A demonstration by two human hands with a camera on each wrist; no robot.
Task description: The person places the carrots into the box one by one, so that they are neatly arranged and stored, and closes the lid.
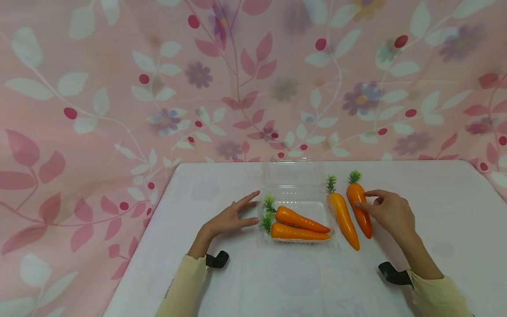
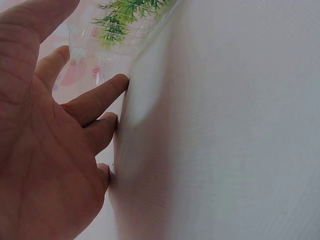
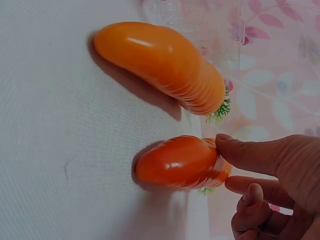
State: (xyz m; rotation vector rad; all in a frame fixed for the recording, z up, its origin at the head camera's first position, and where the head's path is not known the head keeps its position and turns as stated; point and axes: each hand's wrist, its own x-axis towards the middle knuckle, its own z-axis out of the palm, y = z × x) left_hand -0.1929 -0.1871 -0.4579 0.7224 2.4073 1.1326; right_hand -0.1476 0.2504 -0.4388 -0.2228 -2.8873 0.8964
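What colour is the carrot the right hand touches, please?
The carrot is reddish orange, clearest in the right wrist view.

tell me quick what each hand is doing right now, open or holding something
Left hand: open, holding nothing, beside the clear box.
Right hand: pinching the rightmost carrot between thumb and finger.

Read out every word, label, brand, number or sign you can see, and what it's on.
No readable text.
Left sleeve: a small dark mark, possibly lettering, too small to read.
Carrots and clear box: no text visible.
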